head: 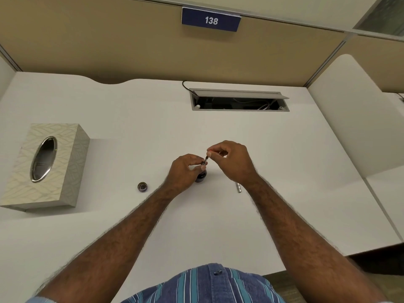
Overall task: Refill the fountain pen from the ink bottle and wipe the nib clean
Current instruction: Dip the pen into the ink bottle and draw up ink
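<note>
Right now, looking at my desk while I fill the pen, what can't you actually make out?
Head view only:
- Nib of the slim dark fountain pen section: hidden by the left hand, too small.
- Ink level in the small dark glass ink bottle: left hand covers it.
- Tissues inside the patterned beige tissue box: opening too dark.
- Silver pen part: right hand partly overlaps it.

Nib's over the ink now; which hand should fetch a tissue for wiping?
Left. The left hand only steadies the dark glass ink bottle, and the patterned tissue box sits on its side. The right hand holds the pen section.
</note>
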